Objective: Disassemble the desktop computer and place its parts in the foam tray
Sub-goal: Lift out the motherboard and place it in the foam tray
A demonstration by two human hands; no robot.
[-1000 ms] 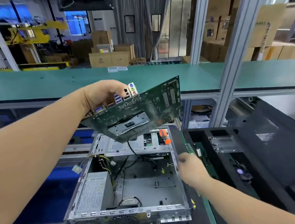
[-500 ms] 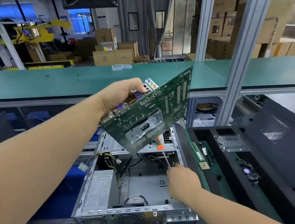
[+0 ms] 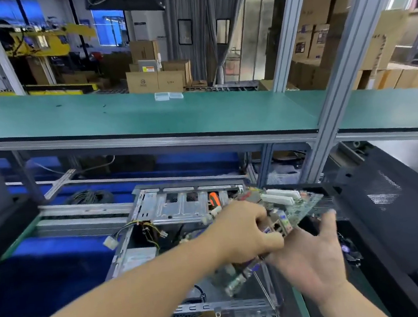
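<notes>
My left hand [image 3: 243, 230] grips the green motherboard [image 3: 296, 204] by its port edge. The board lies tilted, component side up with its white slots showing, over the right wall of the open metal computer case [image 3: 172, 207]. Beneath the board's near edge, my right hand [image 3: 312, 256] is spread with straight fingers, palm up against it. The black foam tray [image 3: 319, 187] lies just right of the case, largely hidden by the board and my hands. An orange-handled screwdriver [image 3: 214, 199] rests on the case's drive cage.
A grey power supply [image 3: 138, 256] and loose cables [image 3: 148, 229] remain inside the case. A black mesh side panel [image 3: 392, 201] leans at the right. A green shelf [image 3: 144, 116] and an aluminium post [image 3: 328, 106] stand behind the case.
My left hand has swung the motherboard down and right and turned it component side up. My right hand left the case interior and moved under the board with fingers spread.
</notes>
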